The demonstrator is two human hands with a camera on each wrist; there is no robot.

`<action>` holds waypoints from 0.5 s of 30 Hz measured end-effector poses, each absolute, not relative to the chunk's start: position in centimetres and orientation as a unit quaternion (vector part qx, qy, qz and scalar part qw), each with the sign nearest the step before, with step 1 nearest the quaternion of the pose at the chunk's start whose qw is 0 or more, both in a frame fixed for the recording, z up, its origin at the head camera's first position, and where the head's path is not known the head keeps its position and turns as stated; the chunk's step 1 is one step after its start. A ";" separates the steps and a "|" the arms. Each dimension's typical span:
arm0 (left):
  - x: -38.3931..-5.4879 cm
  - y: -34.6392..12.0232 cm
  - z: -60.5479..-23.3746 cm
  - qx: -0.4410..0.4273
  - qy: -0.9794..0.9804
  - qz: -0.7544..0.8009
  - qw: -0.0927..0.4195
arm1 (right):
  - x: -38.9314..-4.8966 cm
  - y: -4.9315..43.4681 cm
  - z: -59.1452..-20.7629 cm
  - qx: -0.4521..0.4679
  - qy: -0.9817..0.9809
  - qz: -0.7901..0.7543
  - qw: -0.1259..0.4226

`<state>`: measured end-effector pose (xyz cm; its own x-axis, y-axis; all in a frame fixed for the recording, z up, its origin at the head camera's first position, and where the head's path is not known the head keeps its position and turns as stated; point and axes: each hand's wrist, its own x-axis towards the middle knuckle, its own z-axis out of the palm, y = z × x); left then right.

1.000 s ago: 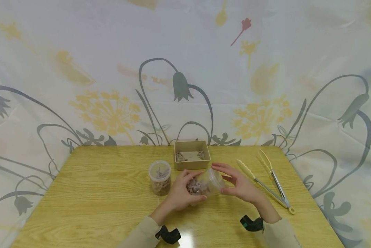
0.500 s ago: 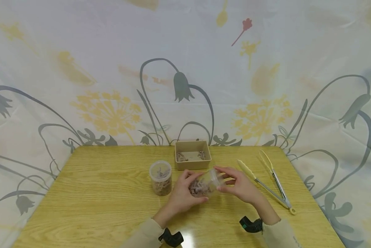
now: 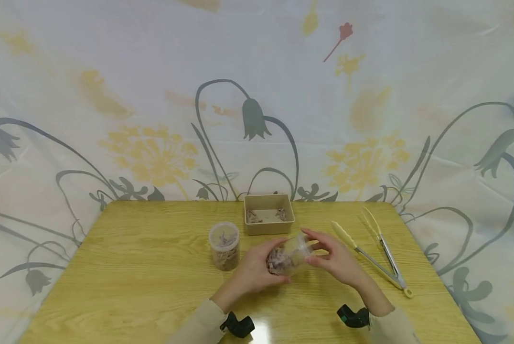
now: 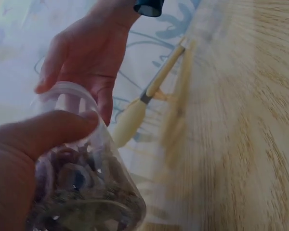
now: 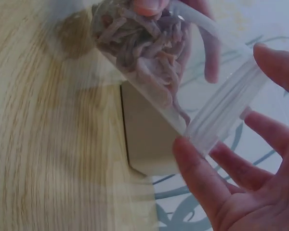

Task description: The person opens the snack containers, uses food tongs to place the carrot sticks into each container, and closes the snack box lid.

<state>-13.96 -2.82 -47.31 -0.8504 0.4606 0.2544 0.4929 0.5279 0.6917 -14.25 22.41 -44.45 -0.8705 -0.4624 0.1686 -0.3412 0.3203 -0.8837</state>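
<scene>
My left hand (image 3: 257, 267) grips the body of a clear plastic jar (image 3: 280, 260), tilted with its top toward the right. Brownish-pink strips fill the jar's lower part, as the right wrist view shows them (image 5: 144, 53). At the jar's mouth is a translucent ribbed lid (image 5: 226, 113), held at its edge by the fingertips and thumb of my right hand (image 3: 334, 258). In the left wrist view my left thumb (image 4: 62, 127) lies across the jar's side. The hands are over the table's middle.
A second lidded jar (image 3: 224, 246) of similar strips stands left of my left hand. Behind the hands, a beige box (image 3: 267, 228) contains some strips. Spread metal tongs (image 3: 379, 263) with cream tips lie to the right on the wooden table (image 3: 132, 267). A patterned cloth hangs behind.
The held jar and both hands have shifted slightly to the right in the head view. My right fingers have changed position around the lid. The box, tongs and other jar stay put.
</scene>
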 end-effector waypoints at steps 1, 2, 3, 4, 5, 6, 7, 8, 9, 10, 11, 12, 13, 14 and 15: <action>-14.0 -2.9 -47.3 -0.275 -0.871 -0.406 0.009 | -14.2 22.6 -44.5 -0.255 0.810 -0.525 0.059; -14.1 -2.9 -47.2 -0.276 -0.867 -0.414 -0.001 | -14.2 22.7 -44.5 -0.263 0.807 -0.525 0.061; -14.1 -3.0 -47.3 -0.278 -0.861 -0.427 -0.013 | -14.2 22.9 -44.5 -0.276 0.803 -0.524 0.062; -14.2 -3.1 -47.4 -0.281 -0.851 -0.442 -0.025 | -14.3 23.1 -44.4 -0.290 0.797 -0.525 0.064; -14.3 -3.2 -47.6 -0.286 -0.840 -0.460 -0.038 | -14.3 23.3 -44.4 -0.305 0.792 -0.524 0.066; -14.4 -3.3 -47.7 -0.290 -0.827 -0.479 -0.052 | -14.3 23.4 -44.4 -0.321 0.785 -0.525 0.069; -14.5 -3.4 -47.7 -0.296 -0.814 -0.496 -0.065 | -14.3 23.6 -44.3 -0.335 0.778 -0.526 0.074; -14.5 -3.5 -47.7 -0.302 -0.801 -0.510 -0.079 | -14.3 23.7 -44.1 -0.350 0.770 -0.528 0.081; -14.6 -3.6 -47.7 -0.308 -0.789 -0.523 -0.092 | -14.3 23.7 -44.0 -0.362 0.764 -0.527 0.088; -14.6 -3.7 -47.6 -0.312 -0.780 -0.532 -0.104 | -14.3 23.7 -43.8 -0.369 0.760 -0.526 0.095; -14.6 -3.8 -47.5 -0.316 -0.773 -0.538 -0.115 | -14.2 23.7 -43.6 -0.375 0.758 -0.523 0.101; -14.7 -3.9 -47.4 -0.317 -0.769 -0.541 -0.125 | -14.2 23.7 -43.3 -0.379 0.758 -0.520 0.106; -14.7 -4.0 -47.3 -0.318 -0.766 -0.543 -0.132 | -14.1 23.7 -43.0 -0.380 0.759 -0.516 0.110; -14.8 -4.1 -47.2 -0.320 -0.764 -0.543 -0.138 | -14.0 23.7 -42.7 -0.384 0.760 -0.512 0.113; -14.8 -4.2 -47.1 -0.321 -0.761 -0.544 -0.145 | -13.9 23.7 -42.4 -0.386 0.761 -0.509 0.116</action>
